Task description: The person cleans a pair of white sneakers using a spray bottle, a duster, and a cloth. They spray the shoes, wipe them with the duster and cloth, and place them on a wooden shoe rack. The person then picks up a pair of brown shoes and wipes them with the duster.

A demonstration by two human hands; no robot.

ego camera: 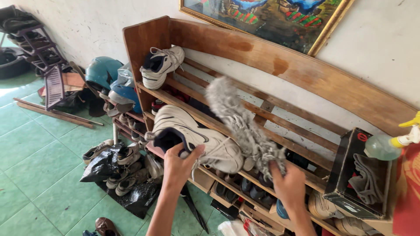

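**Bare arms, no sleeves in sight**

Below the wooden shoe rack (280,65), two slim forearms rise from the bottom edge, bare to the wrist. The left hand (177,168) and right hand (288,185) wear no gloves, rings, watch or bracelet.

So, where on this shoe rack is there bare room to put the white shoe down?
The top shelf is bare from the white sneaker at its left end to the black box at the right. The left hand holds the white shoe; the right hand holds a grey duster. Lower shelves are crowded with shoes.
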